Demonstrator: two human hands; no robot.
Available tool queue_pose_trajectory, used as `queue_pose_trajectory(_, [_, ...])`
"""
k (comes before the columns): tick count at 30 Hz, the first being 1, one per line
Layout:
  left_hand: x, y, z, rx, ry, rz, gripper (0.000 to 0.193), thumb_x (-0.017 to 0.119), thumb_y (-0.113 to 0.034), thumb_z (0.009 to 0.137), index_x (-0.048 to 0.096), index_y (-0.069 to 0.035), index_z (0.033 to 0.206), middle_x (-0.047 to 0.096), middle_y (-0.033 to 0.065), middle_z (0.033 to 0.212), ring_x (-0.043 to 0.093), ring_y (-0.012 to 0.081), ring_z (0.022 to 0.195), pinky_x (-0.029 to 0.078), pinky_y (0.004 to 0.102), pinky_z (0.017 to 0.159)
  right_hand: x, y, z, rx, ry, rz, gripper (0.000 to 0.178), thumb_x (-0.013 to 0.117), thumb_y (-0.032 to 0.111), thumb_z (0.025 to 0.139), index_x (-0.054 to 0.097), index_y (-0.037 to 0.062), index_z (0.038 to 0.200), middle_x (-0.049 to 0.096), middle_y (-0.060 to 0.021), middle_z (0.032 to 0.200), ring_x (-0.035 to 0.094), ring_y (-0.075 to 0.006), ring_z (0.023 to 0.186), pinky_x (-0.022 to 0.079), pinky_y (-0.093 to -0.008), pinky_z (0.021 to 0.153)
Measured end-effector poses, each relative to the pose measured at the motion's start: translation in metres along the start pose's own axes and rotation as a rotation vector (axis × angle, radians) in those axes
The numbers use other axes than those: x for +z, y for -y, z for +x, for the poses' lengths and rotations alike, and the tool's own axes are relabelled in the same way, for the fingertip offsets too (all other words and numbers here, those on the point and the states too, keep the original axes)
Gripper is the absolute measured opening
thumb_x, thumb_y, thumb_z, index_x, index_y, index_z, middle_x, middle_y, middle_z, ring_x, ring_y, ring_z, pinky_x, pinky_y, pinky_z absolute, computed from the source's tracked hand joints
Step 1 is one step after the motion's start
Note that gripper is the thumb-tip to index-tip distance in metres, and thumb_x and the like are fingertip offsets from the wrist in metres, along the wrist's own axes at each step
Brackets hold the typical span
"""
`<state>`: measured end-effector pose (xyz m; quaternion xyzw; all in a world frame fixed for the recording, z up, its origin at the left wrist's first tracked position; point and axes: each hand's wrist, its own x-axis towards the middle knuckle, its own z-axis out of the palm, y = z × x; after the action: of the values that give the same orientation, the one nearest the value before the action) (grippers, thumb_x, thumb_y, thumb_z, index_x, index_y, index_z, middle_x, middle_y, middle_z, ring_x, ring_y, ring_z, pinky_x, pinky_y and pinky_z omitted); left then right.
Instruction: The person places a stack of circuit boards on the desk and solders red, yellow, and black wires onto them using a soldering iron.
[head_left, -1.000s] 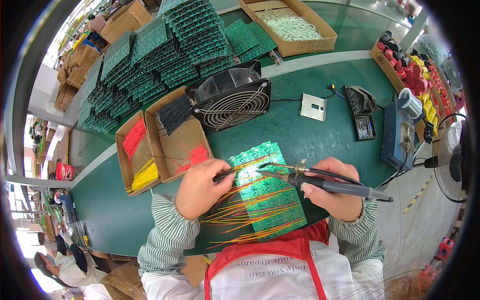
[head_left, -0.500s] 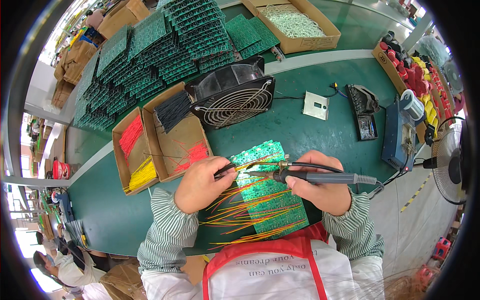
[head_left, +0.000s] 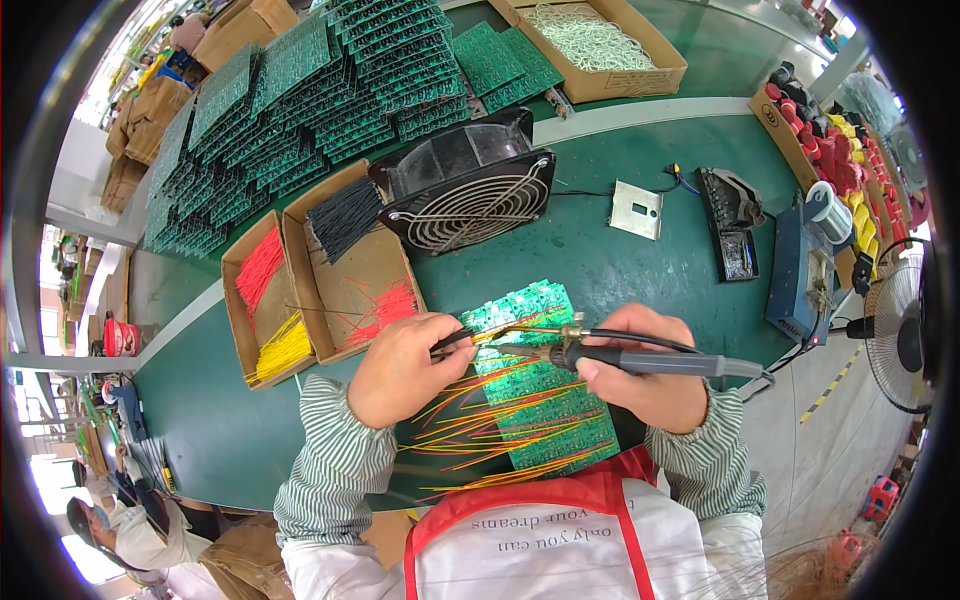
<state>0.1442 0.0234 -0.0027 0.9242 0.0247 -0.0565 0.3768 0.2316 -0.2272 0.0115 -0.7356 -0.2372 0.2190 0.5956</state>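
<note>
My right hand (head_left: 655, 375) is wrapped round a grey soldering iron (head_left: 655, 361), with a thin metal feed tube and a black cable along its top. Its tip points left, over the upper part of a green circuit board panel (head_left: 545, 425). My left hand (head_left: 410, 368) pinches black wires (head_left: 452, 340) at the panel's upper left edge, close to the iron's tip. Several red and yellow wires (head_left: 470, 432) stick out leftward from the panel below my hands. The exact spot where tip, wire and board meet is too small to make out.
Ahead stands a black fan (head_left: 470, 195), beside cardboard trays (head_left: 335, 290) of red, yellow and black wires. Tall stacks of circuit boards (head_left: 300, 90) rise at far left. To the right are a metal plate (head_left: 635, 210), a black holder (head_left: 730, 225) and a blue soldering station (head_left: 800, 265).
My right hand and the soldering iron have shifted slightly right. My left hand stays at the panel's edge with the black wires. The whole view has moved a little.
</note>
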Motion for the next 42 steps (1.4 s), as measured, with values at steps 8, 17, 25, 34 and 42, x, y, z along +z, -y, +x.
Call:
queue_pose_trajectory(8, [-0.003, -0.002, -0.001, 0.039, -0.025, 0.043, 0.017, 0.068, -0.014, 0.079, 0.062, 0.001, 0.084, 0.062, 0.0117, 0.075, 0.061, 0.0222, 0.066, 0.047, 0.0322, 0.060, -0.012, 0.003, -0.007, -0.005, -0.049, 0.050, 0.020, 0.074, 0.012, 0.074, 0.061, 0.0015, 0.084, 0.062, -0.0037, 0.067, 0.057, -0.0070, 0.061, 0.046, -0.0235, 0.054])
queue_pose_trajectory(17, [-0.013, -0.024, 0.000, 0.114, -0.251, 0.173, 0.014, 0.068, -0.011, 0.078, 0.063, 0.000, 0.085, 0.061, 0.0116, 0.075, 0.060, 0.0246, 0.067, 0.048, 0.0320, 0.062, -0.017, 0.001, -0.010, 0.093, -0.077, 0.106, 0.020, 0.073, 0.011, 0.074, 0.060, -0.0002, 0.085, 0.065, -0.0049, 0.073, 0.060, -0.0074, 0.067, 0.049, -0.0233, 0.060])
queue_pose_trajectory(25, [0.012, -0.022, 0.012, 0.106, -0.045, 0.076, 0.016, 0.066, -0.012, 0.080, 0.060, 0.002, 0.085, 0.056, 0.0132, 0.075, 0.057, 0.0282, 0.068, 0.045, 0.0348, 0.060, -0.016, 0.000, -0.009, 0.116, -0.077, 0.143, 0.019, 0.072, 0.009, 0.075, 0.060, -0.0008, 0.086, 0.065, -0.0056, 0.074, 0.060, -0.0077, 0.070, 0.049, -0.0234, 0.061])
queue_pose_trajectory(34, [0.014, -0.019, 0.016, 0.092, -0.041, 0.060, 0.015, 0.066, -0.011, 0.079, 0.059, 0.002, 0.083, 0.056, 0.0129, 0.075, 0.057, 0.0285, 0.068, 0.044, 0.0361, 0.060, -0.014, -0.002, -0.003, 0.110, -0.056, 0.084, 0.019, 0.073, 0.011, 0.074, 0.060, -0.0003, 0.083, 0.063, -0.0061, 0.070, 0.059, -0.0075, 0.063, 0.048, -0.0235, 0.058])
queue_pose_trajectory(42, [0.012, -0.018, 0.018, 0.099, -0.013, 0.071, 0.016, 0.067, -0.011, 0.079, 0.060, 0.002, 0.084, 0.056, 0.0129, 0.075, 0.057, 0.0285, 0.068, 0.045, 0.0360, 0.060, -0.018, -0.002, -0.006, 0.122, -0.065, 0.108, 0.019, 0.073, 0.009, 0.074, 0.061, -0.0005, 0.085, 0.064, -0.0053, 0.073, 0.060, -0.0075, 0.067, 0.049, -0.0227, 0.060])
